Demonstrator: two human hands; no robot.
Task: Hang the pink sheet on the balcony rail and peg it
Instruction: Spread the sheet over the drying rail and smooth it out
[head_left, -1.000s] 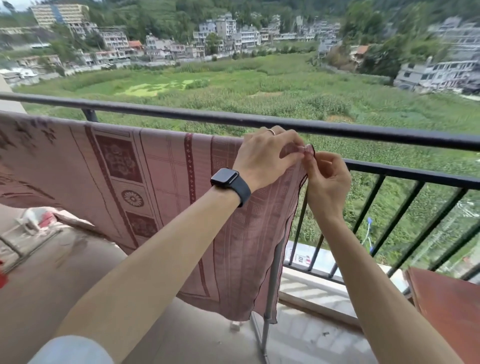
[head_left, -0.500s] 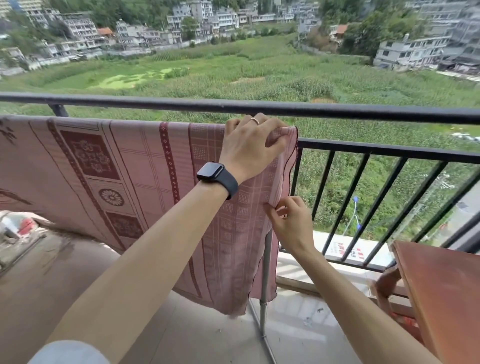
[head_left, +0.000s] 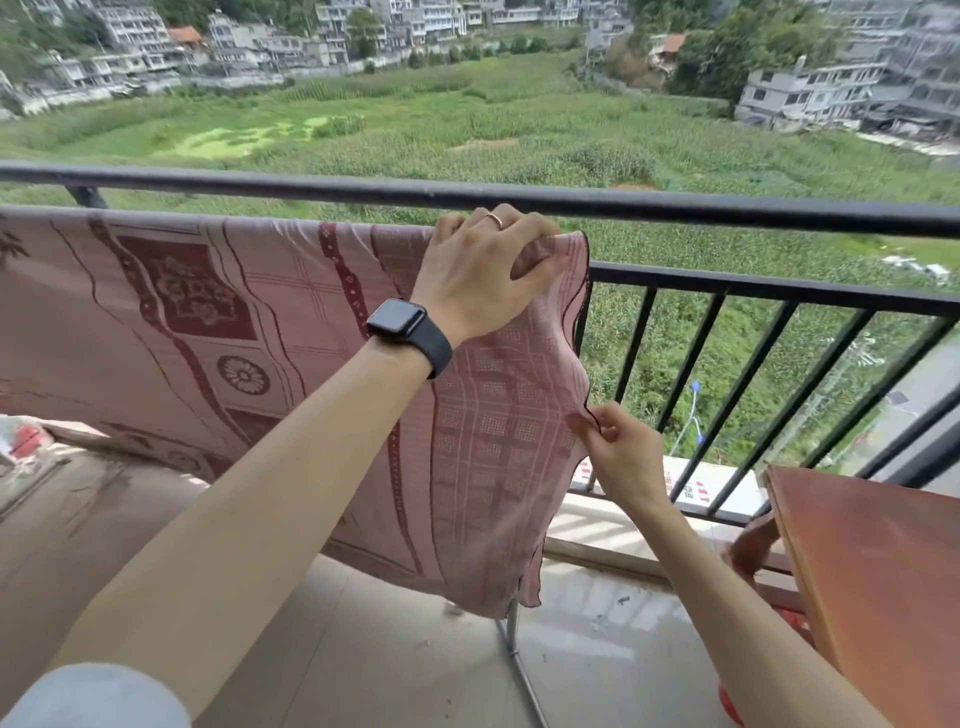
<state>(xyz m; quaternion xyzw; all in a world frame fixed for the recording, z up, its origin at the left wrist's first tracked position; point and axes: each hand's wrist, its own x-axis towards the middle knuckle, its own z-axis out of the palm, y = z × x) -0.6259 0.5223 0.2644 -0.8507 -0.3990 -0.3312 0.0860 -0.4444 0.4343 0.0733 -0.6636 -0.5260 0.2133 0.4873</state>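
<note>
The pink sheet (head_left: 218, 332) carries maroon stripes, floral panels (checked at its right end) against a black rail (head_left: 727, 210).

**Counting What Is Here**

There are two hands: the left hand (head_left: 483, 275) and the right hand (head_left: 618, 452). There is one sheet (head_left: 182, 322). There is one watch (head_left: 397, 318) and one ring (head_left: 493, 219). One sleeve (head_left: 93, 696) shows at the bottom. Two long rails go across: the top rail (head_left: 311, 187) and the lower rail (head_left: 779, 293). Thin bars (head_left: 636, 338) stand under the lower rail, but the sheet hides some, so I cannot count them all. There is one table (head_left: 872, 571) and one metal leg (head_left: 511, 623).
</note>
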